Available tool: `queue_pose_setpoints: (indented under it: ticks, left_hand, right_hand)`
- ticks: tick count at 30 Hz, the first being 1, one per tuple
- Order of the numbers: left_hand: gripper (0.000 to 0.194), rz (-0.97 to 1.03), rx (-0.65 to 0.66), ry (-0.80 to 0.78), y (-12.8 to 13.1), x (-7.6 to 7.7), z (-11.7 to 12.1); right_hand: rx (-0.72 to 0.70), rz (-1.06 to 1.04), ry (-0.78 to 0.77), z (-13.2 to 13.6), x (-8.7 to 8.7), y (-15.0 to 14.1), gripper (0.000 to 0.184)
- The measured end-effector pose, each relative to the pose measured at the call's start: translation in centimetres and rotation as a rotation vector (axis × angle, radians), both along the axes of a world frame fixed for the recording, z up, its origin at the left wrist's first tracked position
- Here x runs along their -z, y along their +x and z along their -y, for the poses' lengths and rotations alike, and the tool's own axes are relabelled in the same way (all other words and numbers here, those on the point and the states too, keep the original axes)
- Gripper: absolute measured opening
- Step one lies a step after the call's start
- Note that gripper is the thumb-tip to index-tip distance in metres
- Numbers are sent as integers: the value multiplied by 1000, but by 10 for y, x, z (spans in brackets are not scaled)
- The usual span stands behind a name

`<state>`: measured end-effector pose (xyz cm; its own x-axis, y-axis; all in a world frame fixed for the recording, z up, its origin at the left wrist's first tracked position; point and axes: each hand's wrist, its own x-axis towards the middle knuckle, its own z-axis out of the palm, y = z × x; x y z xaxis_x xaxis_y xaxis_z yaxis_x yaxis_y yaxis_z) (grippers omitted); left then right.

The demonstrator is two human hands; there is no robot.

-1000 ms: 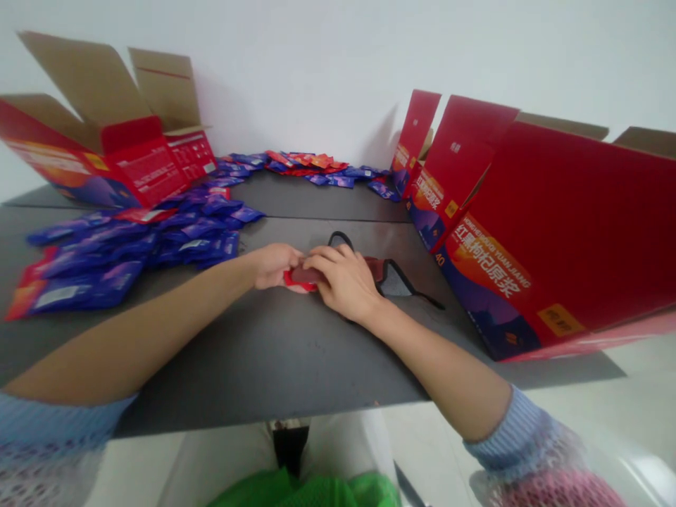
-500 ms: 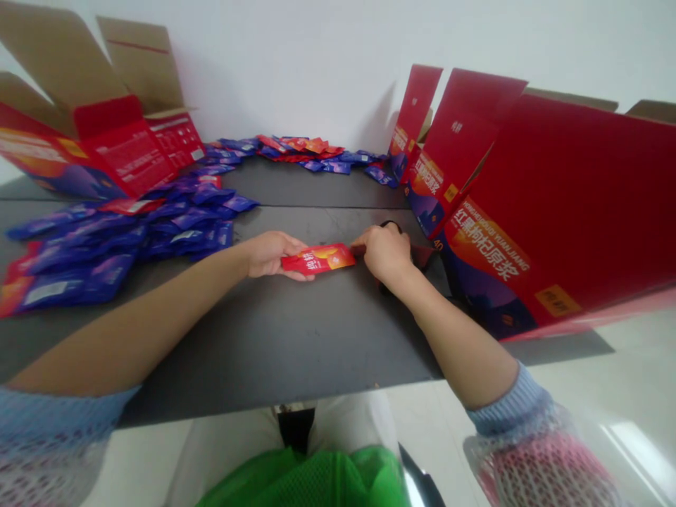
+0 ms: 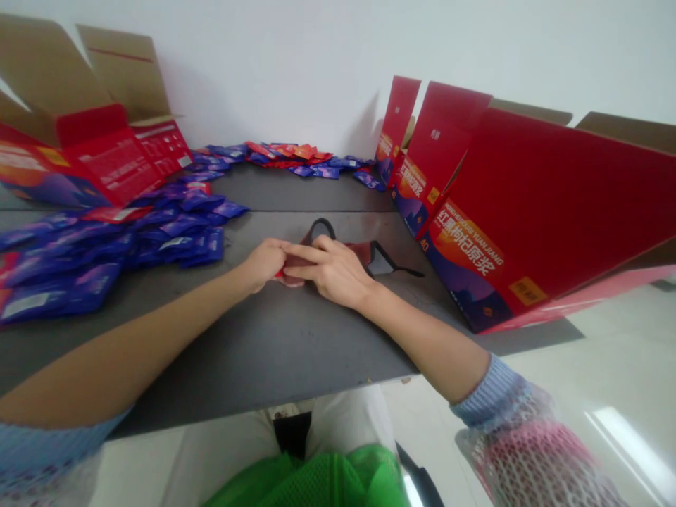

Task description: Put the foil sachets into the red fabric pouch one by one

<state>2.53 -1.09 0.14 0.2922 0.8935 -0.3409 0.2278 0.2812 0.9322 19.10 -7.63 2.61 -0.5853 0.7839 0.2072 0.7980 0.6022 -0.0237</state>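
Observation:
In the middle of the dark table, my left hand (image 3: 265,264) is closed on a red sachet (image 3: 279,274), of which only a small red edge shows. My right hand (image 3: 338,273) lies over the sachet, its fingers meeting those of my left hand. Under and behind my right hand is a dull reddish-brown cloth (image 3: 361,252) with black loops at its ends; the fingers press it against the sachet. How the cloth wraps the sachet is hidden by the hand.
Blue and red sachets are piled at the left (image 3: 153,243), with a further row of sachets (image 3: 290,156) along the wall. An open red carton (image 3: 113,158) stands at the back left. Several upright red cartons (image 3: 543,211) line the right side. The table's front edge (image 3: 253,410) is near my lap.
My right hand has moved left with the cloth, from beside the sachet onto it. The sachet, plainly visible before, is now mostly covered. The view has shifted slightly.

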Motion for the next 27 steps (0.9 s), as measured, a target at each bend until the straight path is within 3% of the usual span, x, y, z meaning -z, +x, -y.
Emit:
queue_pose_setpoints:
  ticks: [2,5,12,15,22,27]
  left_hand:
    - [28,32,18,-13,0,-1,0]
    - [27,49,37,-64,-4,-4,-2]
    - [29,74,10,-139,-7,-8,-5]
    - [30,54,12,-136,-8,-6,-7]
    - [27,51,55,-78,-9,-5,-5]
    - [19,89,95,-86,-11,0,-9]
  right_hand:
    - [-43,32,10,-1,0,-3,40]
    - [2,50,31,-5,-4,-2,35]
    - [393,133,-93,0,-26,18,34]
    - [483,85,-74,-3,-27,30,35]
    - [260,-219,50,-5,-16,23,24]
    - [152,-190,52,4,-1,0,24]
